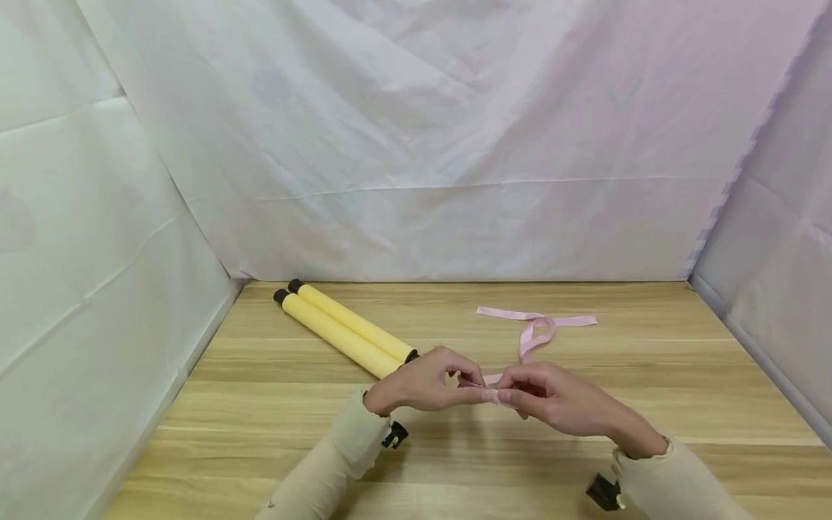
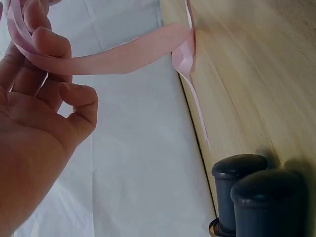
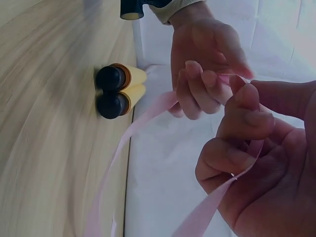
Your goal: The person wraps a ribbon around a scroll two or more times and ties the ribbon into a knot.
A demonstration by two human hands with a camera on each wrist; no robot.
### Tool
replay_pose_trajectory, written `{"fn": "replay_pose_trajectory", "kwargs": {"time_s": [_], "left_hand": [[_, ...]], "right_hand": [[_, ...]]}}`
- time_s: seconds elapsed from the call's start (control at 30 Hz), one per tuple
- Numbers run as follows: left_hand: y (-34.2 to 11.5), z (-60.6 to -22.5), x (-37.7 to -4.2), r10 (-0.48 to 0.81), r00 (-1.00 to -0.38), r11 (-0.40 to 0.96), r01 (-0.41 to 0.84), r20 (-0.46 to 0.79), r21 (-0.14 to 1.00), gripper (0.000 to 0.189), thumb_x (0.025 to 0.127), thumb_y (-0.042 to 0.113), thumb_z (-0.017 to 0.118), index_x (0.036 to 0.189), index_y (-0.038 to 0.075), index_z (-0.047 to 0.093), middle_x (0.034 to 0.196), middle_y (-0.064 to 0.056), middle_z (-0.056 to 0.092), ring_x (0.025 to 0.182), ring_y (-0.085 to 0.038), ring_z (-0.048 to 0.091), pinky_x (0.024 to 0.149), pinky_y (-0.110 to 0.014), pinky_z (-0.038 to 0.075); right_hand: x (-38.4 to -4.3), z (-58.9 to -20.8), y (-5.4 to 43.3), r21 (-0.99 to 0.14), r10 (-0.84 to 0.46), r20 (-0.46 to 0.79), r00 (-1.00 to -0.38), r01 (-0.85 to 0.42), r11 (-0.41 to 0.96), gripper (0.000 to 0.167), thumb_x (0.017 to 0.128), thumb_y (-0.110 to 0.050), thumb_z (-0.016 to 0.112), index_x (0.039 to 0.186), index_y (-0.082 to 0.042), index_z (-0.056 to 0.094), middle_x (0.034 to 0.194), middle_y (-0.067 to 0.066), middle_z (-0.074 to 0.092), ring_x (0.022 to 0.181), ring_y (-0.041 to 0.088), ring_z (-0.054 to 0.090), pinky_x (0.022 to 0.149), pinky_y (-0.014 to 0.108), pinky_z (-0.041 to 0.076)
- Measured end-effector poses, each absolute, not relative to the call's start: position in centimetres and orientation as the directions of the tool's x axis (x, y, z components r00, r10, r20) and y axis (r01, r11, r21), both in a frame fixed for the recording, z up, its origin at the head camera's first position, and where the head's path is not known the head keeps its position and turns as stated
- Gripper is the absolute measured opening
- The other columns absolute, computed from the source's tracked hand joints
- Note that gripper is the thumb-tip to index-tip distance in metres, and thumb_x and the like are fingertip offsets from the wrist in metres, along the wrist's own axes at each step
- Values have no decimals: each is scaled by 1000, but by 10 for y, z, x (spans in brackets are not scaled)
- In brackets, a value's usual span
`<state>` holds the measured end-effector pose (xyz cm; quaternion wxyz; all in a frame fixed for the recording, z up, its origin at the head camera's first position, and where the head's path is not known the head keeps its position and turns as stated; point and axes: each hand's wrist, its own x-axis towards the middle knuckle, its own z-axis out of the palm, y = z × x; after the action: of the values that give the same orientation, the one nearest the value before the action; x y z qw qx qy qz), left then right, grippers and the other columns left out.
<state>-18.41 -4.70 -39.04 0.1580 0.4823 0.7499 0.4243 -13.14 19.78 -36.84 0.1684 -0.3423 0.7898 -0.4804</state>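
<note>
Pink ribbon (image 2: 118,58) is what both hands have hold of, raised a little above the worktop (image 1: 214,412) in front of the person. From where I stand, the left hand (image 1: 432,384) and the right hand (image 1: 564,399) meet almost tip to tip, each pinching the ribbon between thumb and forefinger, so only a short bit shows between them. Those fingers are parted by no more than the ribbon's thickness, probably because so thin a strip needs a firm pinch at two near points. The other fingers curl inward with the ribbon running among them, which seems to steady its trailing lengths. Slack reaches the worktop beyond the hands, where a loop lies with two tails spread to either side; that looseness likely spares the hands any tugging. I cannot tell whether it is all one piece. Two yellow sticks (image 1: 338,336) with black ends lie alongside each other, slanting away beyond the left hand. Off to that side, they presumably leave elbow room; whether the left hand touches their near ends, I can't make out.
</note>
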Motion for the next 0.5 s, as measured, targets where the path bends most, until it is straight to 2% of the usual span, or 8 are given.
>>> {"fn": "replay_pose_trajectory", "kwargs": {"time_s": [0.13,0.3,0.4,0.5], "left_hand": [[-54,-387,-184,864,-474,152,570,172,807,16,97,23,65,83,17,69,71,10,59,71,0,50,68,-18,43],[-64,-385,-183,848,-508,192,561,151,805,13,99,24,63,91,17,71,68,9,57,63,-2,46,58,-20,39],[-67,-384,-182,828,-537,211,568,164,795,8,97,24,66,99,17,69,63,8,46,57,-3,38,56,-20,35],[-69,-384,-181,813,-555,216,570,178,793,13,94,22,70,105,17,64,61,7,37,55,-3,33,55,-18,32]], "right_hand": [[-129,-363,207,-874,-694,61,-717,-374,310,13,104,-17,52,97,-17,63,70,-1,49,54,-3,35,42,22,33],[-128,-355,222,-885,-696,116,-709,-392,252,14,103,-7,50,100,-12,62,69,8,49,55,3,41,43,24,37],[-128,-348,230,-886,-694,157,-703,-411,216,17,103,-1,48,100,-12,61,68,8,47,51,11,37,42,25,35],[-127,-342,237,-883,-679,174,-713,-418,212,21,103,1,46,98,-13,60,68,7,43,47,18,28,39,24,29]]}}
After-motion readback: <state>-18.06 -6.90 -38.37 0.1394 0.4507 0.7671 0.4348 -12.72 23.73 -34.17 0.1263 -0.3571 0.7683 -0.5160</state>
